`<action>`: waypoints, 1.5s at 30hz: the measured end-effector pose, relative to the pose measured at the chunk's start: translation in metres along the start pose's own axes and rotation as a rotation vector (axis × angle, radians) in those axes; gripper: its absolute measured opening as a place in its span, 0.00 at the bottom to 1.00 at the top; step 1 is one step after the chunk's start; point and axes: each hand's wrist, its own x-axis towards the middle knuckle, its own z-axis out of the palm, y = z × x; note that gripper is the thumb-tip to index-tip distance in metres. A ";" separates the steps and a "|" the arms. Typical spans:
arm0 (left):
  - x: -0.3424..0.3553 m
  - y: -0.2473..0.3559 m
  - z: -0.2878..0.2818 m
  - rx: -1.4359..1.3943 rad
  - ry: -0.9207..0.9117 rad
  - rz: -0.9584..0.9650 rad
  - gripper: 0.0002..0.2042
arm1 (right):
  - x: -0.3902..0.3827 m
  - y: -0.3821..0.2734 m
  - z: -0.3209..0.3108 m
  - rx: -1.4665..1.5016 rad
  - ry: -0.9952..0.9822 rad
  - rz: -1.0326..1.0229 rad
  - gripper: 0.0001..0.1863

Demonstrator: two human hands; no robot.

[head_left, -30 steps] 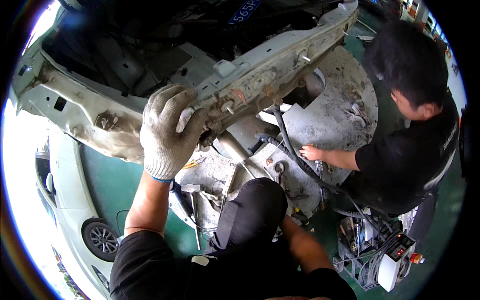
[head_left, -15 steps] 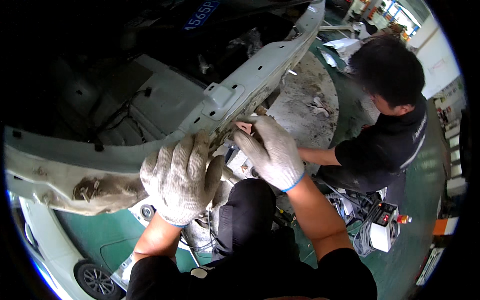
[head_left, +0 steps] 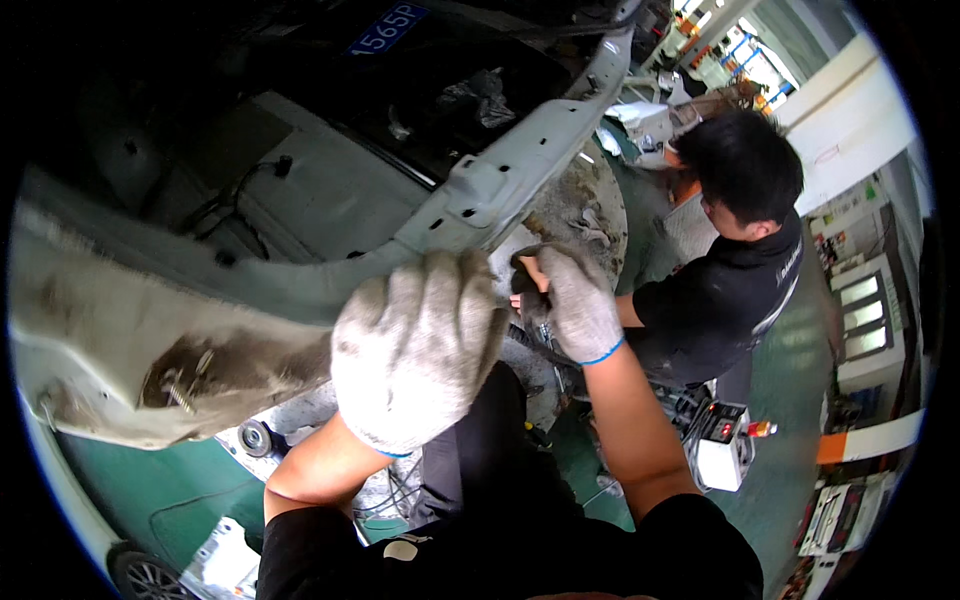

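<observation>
My left hand [head_left: 415,350], in a pale knit glove, has its fingers curled together in front of the bent rim of a grey car body panel [head_left: 390,250]. What those fingers hold, if anything, is hidden behind the hand. Just to its right, my right hand [head_left: 578,305], gloved alike, closes on a dark tool [head_left: 530,290], whose kind I cannot make out. A thick black cable [head_left: 540,348] runs close below it. A pinkish patch like a bare fingertip shows at the right glove. The panel's lower left skin is dented and scraped, with a small coiled metal piece [head_left: 181,395] on it.
A co-worker [head_left: 735,240] in black crouches at the right, one forearm reaching toward my right hand. Behind my right arm stands a white box-shaped machine [head_left: 722,460] with a red display and cables. A round disc tool [head_left: 256,438] lies below the panel. A white car stands lower left.
My right hand has moved right, off the panel edge, and now holds the dark tool. My left hand has shifted right with fingers more curled. The view has turned slightly; the co-worker leans differently.
</observation>
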 end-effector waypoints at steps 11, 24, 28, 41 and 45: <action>-0.034 0.021 0.035 -0.028 0.130 -0.057 0.17 | 0.018 0.037 -0.024 0.603 0.106 0.192 0.17; -0.131 0.079 0.098 -1.092 0.161 -0.163 0.14 | 0.036 0.029 0.000 0.145 0.134 0.189 0.14; -0.138 0.072 0.121 -1.071 0.135 -0.226 0.14 | 0.041 0.037 0.001 0.107 0.173 0.183 0.12; -0.138 0.086 0.125 -1.203 0.012 -0.269 0.10 | 0.025 0.049 -0.002 0.114 0.156 0.109 0.12; -0.133 0.104 0.130 -1.294 0.097 -0.431 0.13 | 0.000 0.056 -0.006 0.019 0.110 0.092 0.14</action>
